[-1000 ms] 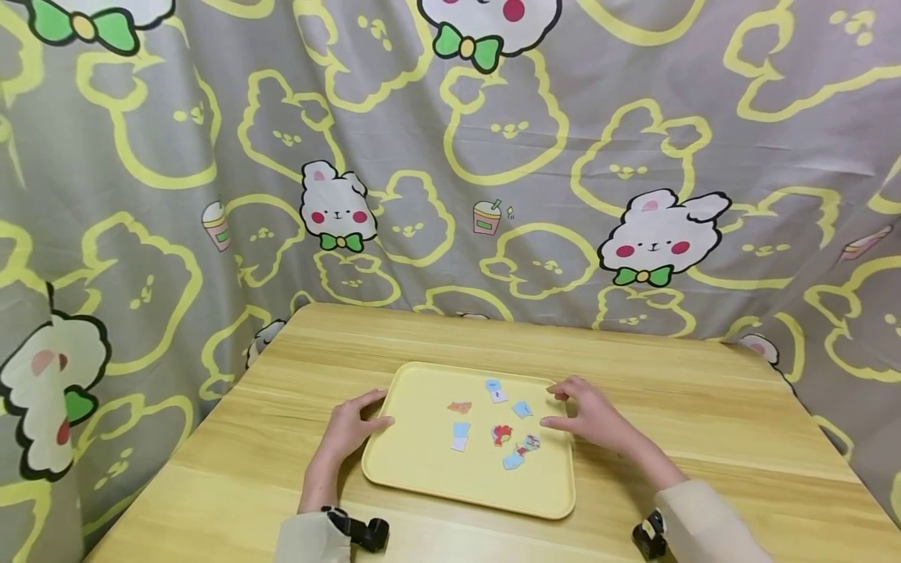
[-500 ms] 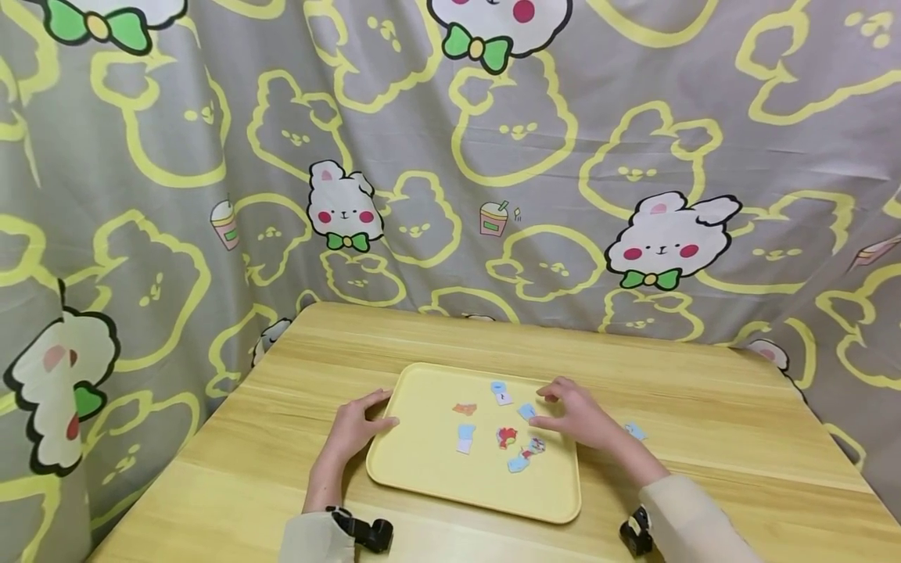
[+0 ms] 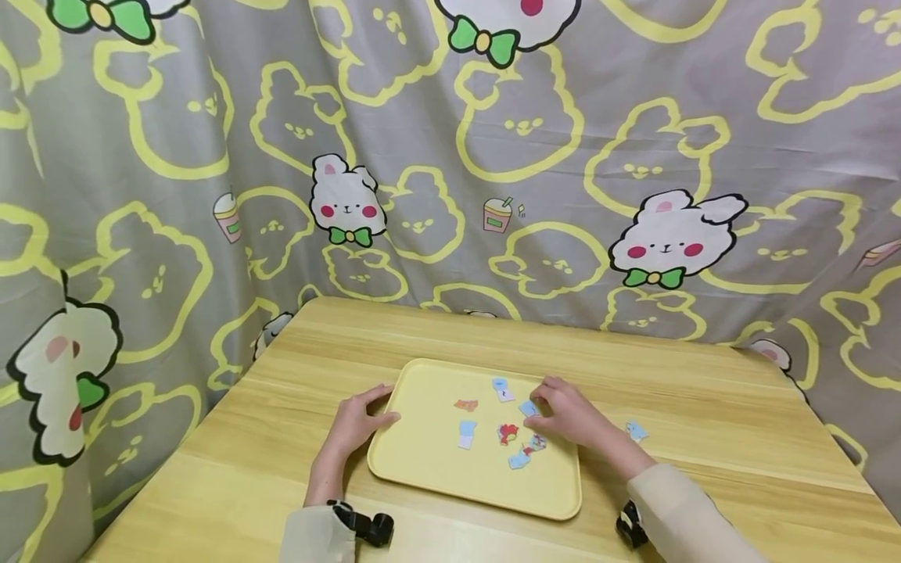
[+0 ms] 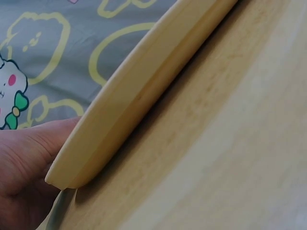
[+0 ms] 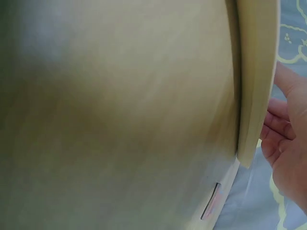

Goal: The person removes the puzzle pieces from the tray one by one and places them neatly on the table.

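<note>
A yellow rectangular tray lies on the wooden table with several small flat printed pieces on it. My left hand holds the tray's left edge, its thumb over the rim; the left wrist view shows that hand at the tray's corner. Reaching over the tray's right edge, my right hand has thumb and fingers apart around a light blue piece. Close by lie a blue-and-white piece, a red piece and a blue piece. The right wrist view shows the hand beyond the tray's side.
Farther left on the tray are an orange piece and another blue-and-white piece. One light blue piece lies on the table, right of the tray. A grey patterned curtain hangs behind the table.
My right hand has moved left over the tray toward the light blue piece, its fingertips drawing closer together. The piece on the table has come into sight. My left hand stays at the tray's edge.
</note>
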`<act>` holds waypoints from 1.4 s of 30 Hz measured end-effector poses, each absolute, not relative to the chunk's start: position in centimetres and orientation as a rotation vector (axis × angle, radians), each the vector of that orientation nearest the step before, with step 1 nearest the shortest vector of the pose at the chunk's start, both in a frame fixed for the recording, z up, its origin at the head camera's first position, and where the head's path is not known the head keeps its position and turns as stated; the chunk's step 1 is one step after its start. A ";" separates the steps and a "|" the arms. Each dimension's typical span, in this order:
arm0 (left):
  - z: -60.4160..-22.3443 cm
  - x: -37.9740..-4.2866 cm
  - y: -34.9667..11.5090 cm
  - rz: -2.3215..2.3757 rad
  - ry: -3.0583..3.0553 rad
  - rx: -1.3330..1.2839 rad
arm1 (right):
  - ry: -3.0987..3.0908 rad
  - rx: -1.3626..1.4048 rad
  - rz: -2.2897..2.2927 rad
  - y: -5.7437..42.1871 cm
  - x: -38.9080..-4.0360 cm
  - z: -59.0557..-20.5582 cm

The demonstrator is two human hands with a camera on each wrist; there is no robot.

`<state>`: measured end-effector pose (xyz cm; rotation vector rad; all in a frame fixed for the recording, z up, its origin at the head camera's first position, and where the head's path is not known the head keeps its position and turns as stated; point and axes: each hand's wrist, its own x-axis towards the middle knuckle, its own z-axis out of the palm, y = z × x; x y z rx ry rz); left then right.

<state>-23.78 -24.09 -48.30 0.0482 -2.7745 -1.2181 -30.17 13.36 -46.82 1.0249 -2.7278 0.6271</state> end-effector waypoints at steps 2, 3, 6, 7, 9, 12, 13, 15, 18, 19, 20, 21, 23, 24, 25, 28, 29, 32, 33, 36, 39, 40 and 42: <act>-48.2 -23.9 -24.1 -1.217 -2.775 0.048 | -2.698 1.048 0.590 13.3 -30.3 -46.8; -48.2 -24.0 -24.1 -1.209 -2.777 0.046 | -2.684 1.056 0.574 13.3 -30.3 -46.7; -48.0 -24.2 -24.1 -1.188 -2.785 0.040 | -2.653 1.068 0.541 13.2 -30.4 -46.6; -48.0 -24.3 -24.1 -1.180 -2.788 0.036 | -2.650 1.068 0.534 13.2 -30.5 -46.6; -47.9 -24.3 -24.1 -1.176 -2.788 0.029 | -2.655 1.057 0.521 13.2 -30.5 -46.5; -47.8 -24.4 -24.0 -1.181 -2.786 0.026 | -2.661 1.048 0.515 13.1 -30.5 -46.3; -47.7 -24.4 -24.0 -1.182 -2.786 0.024 | -2.655 1.052 0.517 13.1 -30.5 -46.3; -47.7 -24.4 -24.0 -1.186 -2.785 0.022 | -2.633 1.060 0.518 13.0 -30.6 -46.3; -47.7 -24.3 -24.0 -1.195 -2.783 0.027 | -2.593 1.074 0.525 13.0 -30.6 -46.4; -47.7 -24.3 -24.0 -1.197 -2.783 0.028 | -2.584 1.078 0.527 13.0 -30.6 -46.4; -47.7 -24.3 -24.0 -1.196 -2.783 0.027 | -2.579 1.078 0.529 13.0 -30.6 -46.5; -47.6 -24.3 -24.0 -1.194 -2.783 0.027 | -2.580 1.075 0.532 13.0 -30.6 -46.5; -47.6 -24.3 -23.9 -1.204 -2.783 0.034 | -2.593 1.066 0.537 13.0 -30.6 -46.5; -47.7 -24.2 -23.9 -1.209 -2.784 0.037 | -2.609 1.056 0.541 13.0 -30.6 -46.5; -47.7 -24.2 -23.9 -1.213 -2.784 0.038 | -2.624 1.045 0.545 13.0 -30.6 -46.5; -47.8 -24.2 -23.9 -1.235 -2.785 0.049 | -2.645 1.029 0.563 13.1 -30.5 -46.5; -47.8 -24.1 -23.9 -1.239 -2.784 0.049 | -2.643 1.024 0.591 13.1 -30.4 -46.5; -47.9 -24.1 -23.9 -1.245 -2.783 0.052 | -2.618 1.014 0.682 13.2 -30.4 -46.7; -48.0 -24.0 -23.8 -1.248 -2.783 0.053 | -2.622 1.000 0.730 13.2 -30.4 -46.7; -48.1 -24.0 -23.9 -1.247 -2.782 0.051 | -2.642 0.929 0.849 13.3 -30.3 -46.7; -48.2 -23.9 -24.0 -1.246 -2.781 0.052 | -2.652 0.875 0.931 13.4 -30.2 -46.4; -48.2 -23.9 -24.0 -1.246 -2.782 0.053 | -2.645 0.865 0.954 13.4 -30.2 -46.4; -48.2 -23.9 -24.0 -1.247 -2.783 0.058 | -2.635 0.840 0.987 13.4 -30.1 -46.4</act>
